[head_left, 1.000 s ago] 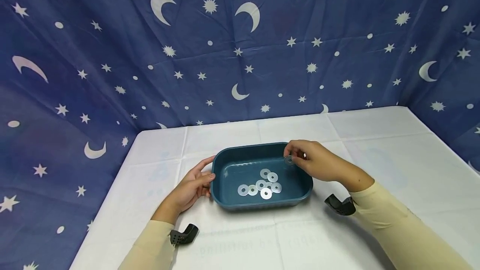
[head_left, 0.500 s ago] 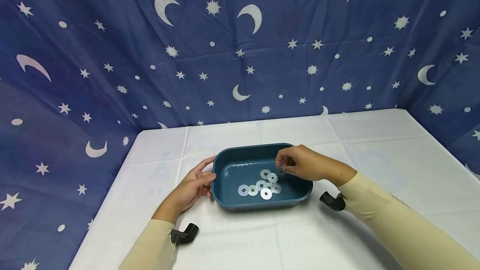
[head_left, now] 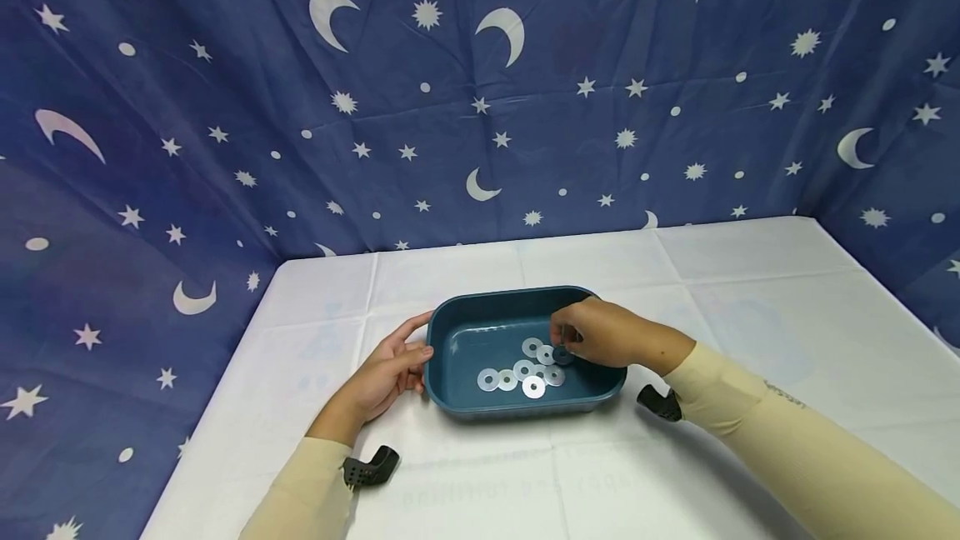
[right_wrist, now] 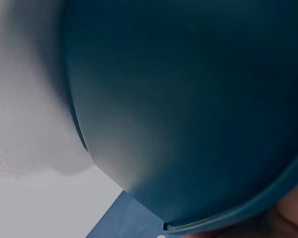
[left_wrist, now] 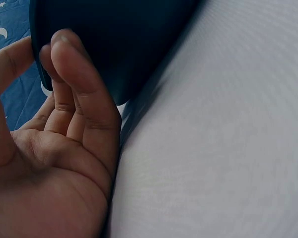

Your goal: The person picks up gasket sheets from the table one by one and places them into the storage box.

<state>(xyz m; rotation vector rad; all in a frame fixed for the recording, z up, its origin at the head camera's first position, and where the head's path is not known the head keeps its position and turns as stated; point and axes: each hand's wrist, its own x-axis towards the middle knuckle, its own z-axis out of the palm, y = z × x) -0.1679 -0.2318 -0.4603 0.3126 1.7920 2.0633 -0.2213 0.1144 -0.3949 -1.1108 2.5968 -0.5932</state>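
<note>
A deep dark-teal plastic tray [head_left: 517, 412] stands on the table in the head view. My left hand [head_left: 381, 377] grips its left end, thumb on the rim and fingers along the outer wall; the left wrist view shows the curled fingers [left_wrist: 97, 104] against the tray. Inside the right part of the tray, my right hand [head_left: 611, 332] reaches down and pinches a flat metal washer [head_left: 561, 358] low near the floor, its fingertips partly hidden. Several washers [head_left: 481, 380] lie scattered and partly overlapping just left of it. In the right wrist view the tray wall [right_wrist: 164, 124] hides most of the right hand.
A white cloth [head_left: 465, 473] covers the table. Behind and at both sides hangs a blue curtain [head_left: 420, 132] with moons and stars. Black wrist mounts [head_left: 371, 467] sit below each wrist.
My right hand has moved left and down into the tray with the washer, which now sits lower, next to the others. The left hand has stayed on the tray.
</note>
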